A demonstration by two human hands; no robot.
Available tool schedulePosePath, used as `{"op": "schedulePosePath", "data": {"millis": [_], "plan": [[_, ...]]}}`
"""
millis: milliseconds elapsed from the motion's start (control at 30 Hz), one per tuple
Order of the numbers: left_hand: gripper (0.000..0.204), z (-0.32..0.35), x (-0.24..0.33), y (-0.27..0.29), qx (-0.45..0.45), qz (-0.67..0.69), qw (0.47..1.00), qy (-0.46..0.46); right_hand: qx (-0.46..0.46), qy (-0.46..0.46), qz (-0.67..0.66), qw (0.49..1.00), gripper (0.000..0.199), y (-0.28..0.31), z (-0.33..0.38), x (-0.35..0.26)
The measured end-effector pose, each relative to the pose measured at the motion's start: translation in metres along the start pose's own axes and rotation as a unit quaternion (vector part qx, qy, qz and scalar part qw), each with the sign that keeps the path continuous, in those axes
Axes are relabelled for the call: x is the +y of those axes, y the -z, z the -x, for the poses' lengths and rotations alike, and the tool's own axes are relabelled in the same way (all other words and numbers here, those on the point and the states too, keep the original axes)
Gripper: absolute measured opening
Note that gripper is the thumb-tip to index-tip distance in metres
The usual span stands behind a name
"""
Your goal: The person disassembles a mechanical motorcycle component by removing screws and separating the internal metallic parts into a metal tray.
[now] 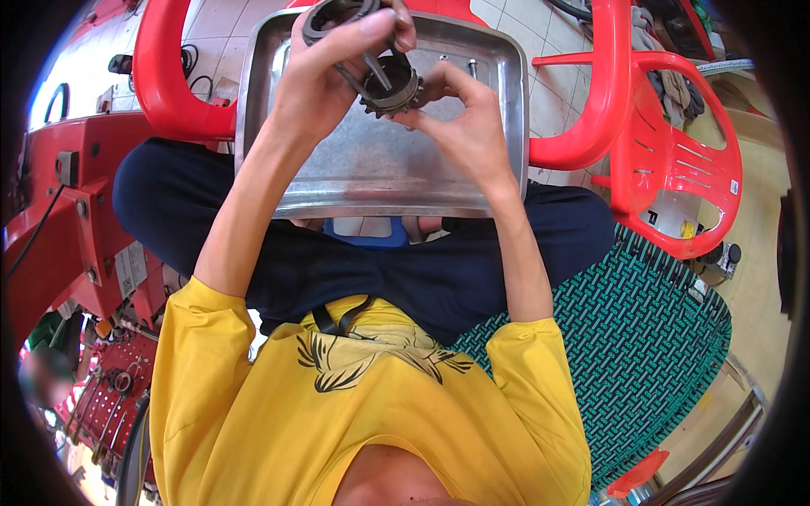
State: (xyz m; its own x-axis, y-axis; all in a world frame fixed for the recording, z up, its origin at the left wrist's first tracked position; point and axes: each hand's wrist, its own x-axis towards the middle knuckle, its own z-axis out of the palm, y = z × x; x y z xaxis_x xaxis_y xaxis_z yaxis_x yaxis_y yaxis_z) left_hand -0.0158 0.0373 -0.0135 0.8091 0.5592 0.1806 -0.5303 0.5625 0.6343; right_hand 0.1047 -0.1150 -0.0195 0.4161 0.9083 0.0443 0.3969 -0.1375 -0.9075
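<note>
Red plastic chairs [666, 160] stand on a pale tiled floor [84, 63] in bright light, a green woven seat [650, 337] lies below, and what may be a tool board [105, 405] hangs lower left.

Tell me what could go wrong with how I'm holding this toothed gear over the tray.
The toothed gear hangs between both hands above the metal tray; if either grip slips, it could drop and scatter the small bolts. The left hand also holds a dark ring, crowding that grip. The teeth sit close to the right hand fingertips, so a pinch seems possible.
</note>
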Motion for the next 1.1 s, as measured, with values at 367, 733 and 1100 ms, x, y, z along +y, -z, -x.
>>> {"op": "schedulePosePath", "data": {"millis": [367, 733, 1100], "plan": [[0.044, 0.004, -0.001, -0.006, -0.023, -0.055, 0.998, 0.020, 0.064, 0.048, -0.023, 0.997, 0.061, -0.016, 0.000, 0.011], [0.040, 0.001, 0.001, -0.003, -0.013, -0.077, 0.997, 0.020, 0.014, 0.012, -0.061, 0.998, 0.071, -0.012, 0.001, 0.008], [0.036, 0.005, -0.003, -0.013, -0.053, -0.143, 0.988, 0.007, 0.024, 0.037, 0.000, 0.999, 0.060, -0.011, 0.001, 0.009]]}}
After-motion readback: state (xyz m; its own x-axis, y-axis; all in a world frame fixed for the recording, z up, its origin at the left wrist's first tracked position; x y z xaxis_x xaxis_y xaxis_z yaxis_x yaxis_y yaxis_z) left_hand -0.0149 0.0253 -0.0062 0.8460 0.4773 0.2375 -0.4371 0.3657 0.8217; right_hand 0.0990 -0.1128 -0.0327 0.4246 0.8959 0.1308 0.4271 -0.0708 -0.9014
